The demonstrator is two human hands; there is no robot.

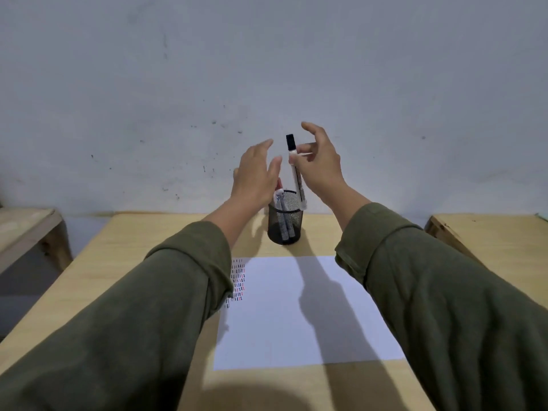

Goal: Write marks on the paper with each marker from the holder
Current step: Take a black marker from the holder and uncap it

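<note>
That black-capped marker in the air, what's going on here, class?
A person's right hand holds the black-capped marker upright above the black mesh holder, cap on. The left hand is open beside it, holding nothing. Other markers stand in the holder. The white paper on the wooden table already carries rows of short marks near its left edge.
</note>
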